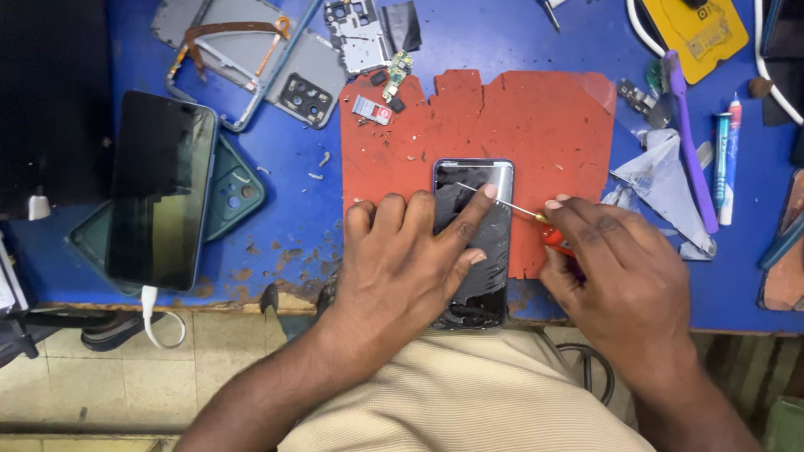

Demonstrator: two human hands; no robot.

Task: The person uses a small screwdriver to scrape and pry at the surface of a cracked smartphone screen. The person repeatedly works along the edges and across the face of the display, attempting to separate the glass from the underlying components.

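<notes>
A black phone (486, 180) with a cracked, glossy face lies on a worn red mat (544, 125) at the front of the blue table (293, 192). My left hand (402, 259) presses down on it, fingers spread over its left half. My right hand (615, 268) grips a small red-handled screwdriver (536, 216). Its thin metal shaft reaches left, with the tip over the phone's upper part.
A second phone (159, 188) lies on a green case at the left, cable attached. A grey phone frame (251, 59), circuit boards (360, 33) and small parts sit at the back. A purple toothbrush (691, 138), pens and crumpled plastic lie right.
</notes>
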